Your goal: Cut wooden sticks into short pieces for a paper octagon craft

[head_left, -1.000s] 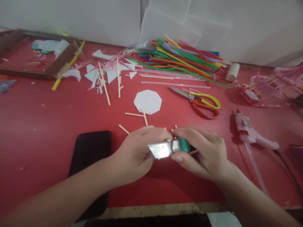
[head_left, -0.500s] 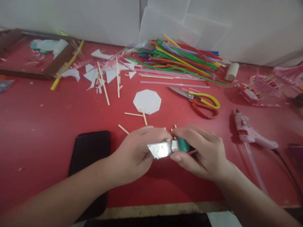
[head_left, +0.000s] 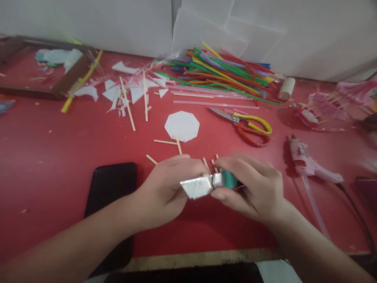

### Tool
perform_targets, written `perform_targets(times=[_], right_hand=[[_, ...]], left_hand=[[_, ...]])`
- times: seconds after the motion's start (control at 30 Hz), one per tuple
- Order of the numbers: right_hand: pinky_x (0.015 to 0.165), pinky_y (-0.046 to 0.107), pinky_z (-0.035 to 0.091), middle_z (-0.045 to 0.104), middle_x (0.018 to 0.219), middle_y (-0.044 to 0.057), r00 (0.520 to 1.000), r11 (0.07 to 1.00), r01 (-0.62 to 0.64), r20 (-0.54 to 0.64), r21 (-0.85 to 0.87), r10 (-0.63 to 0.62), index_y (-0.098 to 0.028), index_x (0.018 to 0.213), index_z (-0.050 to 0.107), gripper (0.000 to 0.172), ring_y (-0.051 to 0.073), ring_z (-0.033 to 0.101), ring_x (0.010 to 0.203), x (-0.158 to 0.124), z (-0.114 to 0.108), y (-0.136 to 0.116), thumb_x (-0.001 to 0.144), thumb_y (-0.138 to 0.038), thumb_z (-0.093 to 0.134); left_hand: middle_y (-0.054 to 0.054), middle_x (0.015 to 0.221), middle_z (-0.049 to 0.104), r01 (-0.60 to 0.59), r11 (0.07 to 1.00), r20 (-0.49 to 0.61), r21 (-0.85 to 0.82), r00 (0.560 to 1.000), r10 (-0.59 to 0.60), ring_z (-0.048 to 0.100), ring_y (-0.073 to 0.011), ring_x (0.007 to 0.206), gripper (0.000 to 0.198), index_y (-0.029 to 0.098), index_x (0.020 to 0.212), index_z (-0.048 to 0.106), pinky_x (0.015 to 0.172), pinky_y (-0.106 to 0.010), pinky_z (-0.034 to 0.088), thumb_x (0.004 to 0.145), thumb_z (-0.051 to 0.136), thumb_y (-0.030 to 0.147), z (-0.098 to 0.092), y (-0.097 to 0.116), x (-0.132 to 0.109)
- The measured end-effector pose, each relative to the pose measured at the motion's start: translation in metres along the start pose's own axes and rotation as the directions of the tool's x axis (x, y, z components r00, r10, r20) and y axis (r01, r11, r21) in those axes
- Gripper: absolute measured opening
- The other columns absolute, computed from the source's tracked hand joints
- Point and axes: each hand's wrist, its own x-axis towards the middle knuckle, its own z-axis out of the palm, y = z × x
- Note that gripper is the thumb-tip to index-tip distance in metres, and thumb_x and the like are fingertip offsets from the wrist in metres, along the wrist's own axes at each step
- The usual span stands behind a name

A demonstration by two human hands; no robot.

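My right hand (head_left: 253,188) is closed round the green handle of a utility knife (head_left: 198,187), whose broad metal blade points left. My left hand (head_left: 169,190) is closed just behind the blade, and a small pale end of what looks like a thin wooden stick shows at its fingertips; the rest is hidden. Beyond my hands lies a white octagonal plate (head_left: 182,125) with small holes near its edge. One short wooden stick (head_left: 178,145) rests on the plate's near edge. Several more cut sticks (head_left: 207,166) lie on the red table, partly hidden by my hands.
A black phone (head_left: 110,188) lies left of my hands. Scissors (head_left: 246,124) and a pink glue gun (head_left: 309,163) are to the right. Colourful pipe cleaners (head_left: 224,72), white scraps (head_left: 137,93) and a brown frame (head_left: 64,84) line the back of the table.
The knife blade has shifted slightly left and tilted a little against my left fingers. The view has moved slightly; the table items stay in place.
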Motion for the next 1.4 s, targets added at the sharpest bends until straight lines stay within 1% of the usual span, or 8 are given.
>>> perform_targets(times=[0.07,0.17,0.53,0.8,1.0,1.13,1.27,1.4], right_hand=[[0.049,0.022,0.039,0.059,0.065,-0.001,0.989,0.989,-0.141,-0.048,-0.038,0.139,-0.021,0.09,0.06,0.027,0.009,0.052,0.053,-0.001,-0.002,0.009,0.092,-0.046,0.052],[0.051,0.023,0.038,0.055,0.064,-0.003,0.933,0.951,-0.307,-0.204,-0.023,0.296,-0.022,0.089,0.06,0.023,0.009,0.049,0.053,-0.003,-0.004,0.021,0.094,-0.042,0.05],[0.054,0.025,0.043,0.054,0.066,-0.002,0.952,0.966,-0.259,-0.162,0.025,0.259,-0.022,0.091,0.058,0.022,0.011,0.052,0.056,-0.002,0.002,0.015,0.092,-0.044,0.051],[0.053,0.026,0.043,0.053,0.064,-0.002,0.951,0.962,-0.272,-0.147,0.023,0.273,-0.022,0.092,0.058,0.024,0.012,0.053,0.055,-0.003,0.003,0.015,0.093,-0.044,0.05],[0.053,0.024,0.041,0.055,0.066,-0.002,0.946,0.955,-0.294,-0.137,0.032,0.295,-0.021,0.092,0.059,0.023,0.011,0.052,0.055,-0.003,0.003,0.014,0.093,-0.043,0.051],[0.052,0.024,0.04,0.055,0.064,-0.003,0.942,0.952,-0.303,-0.14,0.042,0.306,-0.022,0.091,0.059,0.023,0.01,0.05,0.053,-0.003,0.003,0.014,0.092,-0.043,0.051],[0.052,0.023,0.039,0.055,0.065,-0.003,0.946,0.953,-0.3,-0.119,0.046,0.303,-0.021,0.09,0.059,0.023,0.009,0.048,0.053,-0.003,0.003,0.013,0.092,-0.043,0.052],[0.051,0.023,0.039,0.055,0.065,-0.003,0.951,0.954,-0.293,-0.083,0.058,0.297,-0.021,0.09,0.059,0.024,0.01,0.047,0.052,-0.004,0.004,0.012,0.092,-0.044,0.051]], left_hand=[[0.004,0.068,0.058,-0.049,0.999,-0.01,0.001,0.999,0.049,0.051,-0.0089,0.064,0.023,0.019,0.076,0.048,0.064,-0.02,0.041,0.084,0.038,-0.001,0.0,0.001,-0.001],[0.004,0.069,0.057,0.044,0.999,-0.032,-0.024,0.999,-0.045,0.05,-0.0085,0.062,0.023,0.019,0.077,0.049,0.063,-0.02,0.042,0.09,0.039,0.004,0.001,0.001,-0.003],[0.003,0.062,0.047,0.293,0.932,-0.004,-0.212,0.954,-0.301,0.038,-0.0086,0.05,0.033,0.019,0.083,0.055,0.049,-0.022,0.035,0.101,0.034,0.035,0.003,0.0,-0.004],[0.001,0.069,0.064,0.466,0.668,0.189,-0.58,0.875,-0.446,0.054,-0.0111,0.062,0.023,0.021,0.095,0.047,0.063,-0.024,0.042,0.101,0.035,0.038,0.008,-0.002,-0.002],[-0.002,0.082,0.064,0.388,0.821,-0.072,-0.418,0.887,-0.456,0.056,-0.012,0.076,0.015,0.018,0.082,0.068,0.071,-0.024,0.045,0.087,0.064,0.032,0.004,-0.006,0.005],[0.005,0.061,0.06,0.419,0.7,-0.092,-0.578,0.819,-0.566,0.051,-0.0067,0.053,0.015,0.021,0.09,0.069,0.053,-0.019,0.043,0.089,0.062,0.035,0.005,-0.008,0.002],[-0.003,0.075,0.071,0.364,0.541,-0.034,-0.759,0.807,-0.59,0.067,-0.0136,0.068,0.03,0.017,0.085,0.07,0.065,-0.026,0.056,0.092,0.056,0.043,0.007,-0.007,0.0],[-0.002,0.072,0.072,0.394,0.585,-0.063,-0.709,0.791,-0.609,0.068,-0.013,0.064,0.016,0.016,0.084,0.064,0.064,-0.025,0.057,0.085,0.068,0.032,0.008,-0.005,0.004]])
